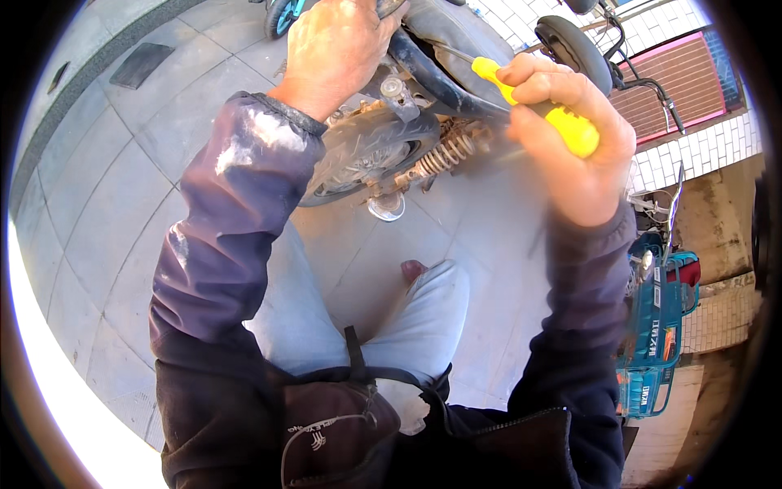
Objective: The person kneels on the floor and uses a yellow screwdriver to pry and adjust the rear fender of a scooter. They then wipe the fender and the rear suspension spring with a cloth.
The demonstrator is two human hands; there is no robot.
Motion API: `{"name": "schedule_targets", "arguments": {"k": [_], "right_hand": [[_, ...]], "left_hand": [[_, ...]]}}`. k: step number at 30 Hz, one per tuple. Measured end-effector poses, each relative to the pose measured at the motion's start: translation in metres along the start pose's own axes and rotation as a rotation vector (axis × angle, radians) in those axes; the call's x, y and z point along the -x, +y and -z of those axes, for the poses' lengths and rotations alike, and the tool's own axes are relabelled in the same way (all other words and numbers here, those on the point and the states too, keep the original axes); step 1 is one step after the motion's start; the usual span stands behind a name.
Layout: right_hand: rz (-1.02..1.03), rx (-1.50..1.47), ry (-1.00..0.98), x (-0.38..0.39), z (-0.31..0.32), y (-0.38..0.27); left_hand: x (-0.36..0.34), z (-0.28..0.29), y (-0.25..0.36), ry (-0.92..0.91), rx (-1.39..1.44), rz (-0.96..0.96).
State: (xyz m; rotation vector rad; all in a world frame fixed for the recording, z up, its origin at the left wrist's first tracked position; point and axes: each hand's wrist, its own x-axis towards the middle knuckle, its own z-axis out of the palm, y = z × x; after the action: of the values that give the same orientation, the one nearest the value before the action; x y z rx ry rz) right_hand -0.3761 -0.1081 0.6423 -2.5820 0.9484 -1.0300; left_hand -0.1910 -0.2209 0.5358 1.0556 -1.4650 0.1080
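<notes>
My right hand is closed round a screwdriver with a yellow handle. Its thin metal shaft points left, toward the dark body panel below a scooter's grey seat. I cannot tell whether the tip touches. My left hand is at the top edge, by the scooter's rear end, fingers curled round a dark part that is mostly cut off. Under my hands are the dusty rear wheel, a rusty coil-spring shock absorber and a round reflector.
Grey paving tiles cover the ground, with a dark flat piece lying at the left. To the right stand a teal vehicle and a white brick wall. Another dark seat is at the upper right.
</notes>
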Motion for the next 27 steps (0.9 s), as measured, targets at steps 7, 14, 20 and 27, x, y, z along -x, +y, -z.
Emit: {"name": "schedule_targets", "arguments": {"k": [7,14,20,27], "right_hand": [[-0.014,0.021,-0.067,-0.002,0.010,0.000],[-0.110,-0.053,-0.045,-0.002,0.017,0.000],[-0.134,-0.054,-0.015,0.000,0.020,0.005],[-0.155,-0.028,-0.004,-0.002,0.023,0.004]], "left_hand": [[-0.001,0.000,-0.002,-0.067,0.040,0.030],[0.001,-0.001,0.000,-0.053,0.045,0.039],[0.002,0.001,-0.001,-0.070,0.058,0.038],[0.000,0.002,-0.005,-0.055,0.107,0.019]]}}
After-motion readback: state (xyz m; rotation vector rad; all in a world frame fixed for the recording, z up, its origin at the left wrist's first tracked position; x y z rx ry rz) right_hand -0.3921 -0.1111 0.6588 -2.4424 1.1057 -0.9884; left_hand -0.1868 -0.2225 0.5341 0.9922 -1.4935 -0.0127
